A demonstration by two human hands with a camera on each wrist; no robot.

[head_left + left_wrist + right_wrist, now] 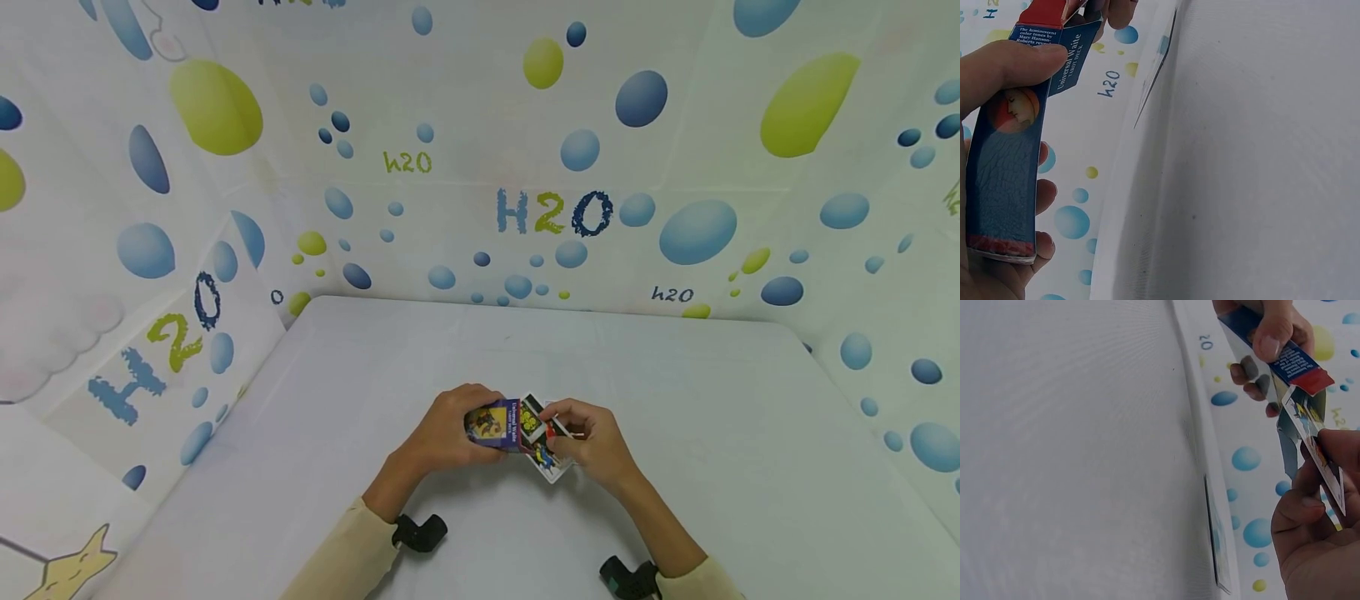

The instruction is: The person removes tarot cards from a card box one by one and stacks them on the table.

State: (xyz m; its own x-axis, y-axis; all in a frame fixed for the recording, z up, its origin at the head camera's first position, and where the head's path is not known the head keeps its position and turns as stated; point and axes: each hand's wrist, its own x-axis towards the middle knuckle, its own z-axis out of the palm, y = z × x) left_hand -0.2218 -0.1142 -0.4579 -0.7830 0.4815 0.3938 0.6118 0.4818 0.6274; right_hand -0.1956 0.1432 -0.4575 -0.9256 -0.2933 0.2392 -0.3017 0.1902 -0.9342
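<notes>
Plainly, in the head view, grips the blue tarot box (487,423) in the left hand (453,427), over the white table (300,467), and pinches a picture card (1300,419) in the right hand (596,442), just right of the box. In the left wrist view, lays the thumb (1032,59) across the box's narrow side, with fingers (1046,197) curled behind. In the right wrist view, clasps the card near the red end flap (1313,381), with another card (1218,550) seen almost edge-on.
</notes>
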